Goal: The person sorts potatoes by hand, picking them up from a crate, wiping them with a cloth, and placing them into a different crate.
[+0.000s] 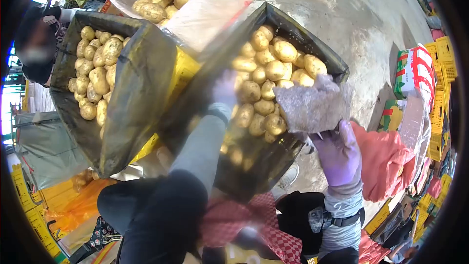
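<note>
The right hand [338, 152], in a purple glove, is closed on the lower edge of a grey pad [312, 105], holding it over the near right corner of the crate [298, 32]. The crate is lined in black and heaped with potatoes [266, 78]. The left hand [224, 88] is over the crate's left side, but it is blurred and I cannot tell how open it is. A second crate [132, 93] stands left of the crate, and a red sack [386, 166] lies to its right.

purple glove [339, 154], yellow potatoes [266, 85], speckled grey sheet [312, 107]
</note>
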The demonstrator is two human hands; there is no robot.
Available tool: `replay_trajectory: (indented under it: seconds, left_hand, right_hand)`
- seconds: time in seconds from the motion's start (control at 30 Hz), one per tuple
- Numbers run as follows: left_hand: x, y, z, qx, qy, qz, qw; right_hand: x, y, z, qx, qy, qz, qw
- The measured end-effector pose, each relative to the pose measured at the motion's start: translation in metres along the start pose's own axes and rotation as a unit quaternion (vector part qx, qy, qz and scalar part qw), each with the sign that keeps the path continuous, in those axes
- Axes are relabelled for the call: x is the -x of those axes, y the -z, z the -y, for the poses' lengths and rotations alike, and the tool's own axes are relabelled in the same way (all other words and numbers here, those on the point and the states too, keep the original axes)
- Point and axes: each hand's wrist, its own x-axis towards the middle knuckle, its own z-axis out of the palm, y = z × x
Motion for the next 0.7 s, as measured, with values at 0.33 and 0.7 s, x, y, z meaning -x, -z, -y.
replay_trajectory:
  seconds: [0.33, 0.7]
  left_hand:
    - [0.083, 0.049, -0.047, 0.785, -0.057, 0.156, 0.597]
    - [0.186, 0.148, -0.085, 0.564, -0.307, 0.271, 0.717]
  right_hand:
    - [0.004, -0.027, -0.006, 0.344, 0.162, 0.292, 0.878]
    - [0.008, -0.031, -0.050, 0.091, 0.131, 0.127, 0.979]
